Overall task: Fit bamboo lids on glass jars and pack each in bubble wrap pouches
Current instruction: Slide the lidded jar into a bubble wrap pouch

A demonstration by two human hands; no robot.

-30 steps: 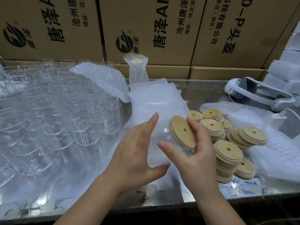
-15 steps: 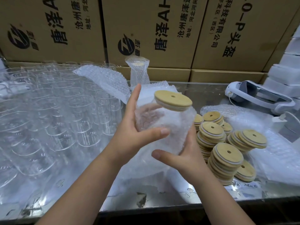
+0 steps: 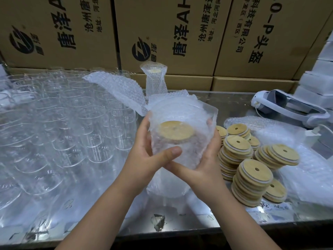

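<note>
A glass jar with a bamboo lid sits inside a bubble wrap pouch, held upright above the table's middle. My left hand grips the pouch from the left, thumb across its front. From the right and underneath, my right hand wraps around it, fingertips showing behind the pouch. The pouch mouth stands open above the lid. Stacks of bamboo lids lie to the right. Many empty glass jars fill the table's left side. One wrapped jar stands at the back.
A metal table carries everything. Loose bubble wrap pouches lie over the jars, under my hands and at the right. Cardboard boxes wall the back. A white headset-like device lies back right.
The lidded jar went from tilted, to upright with its lid above the wrap, to sunk inside the pouch. Both hands now clasp the pouch around it.
</note>
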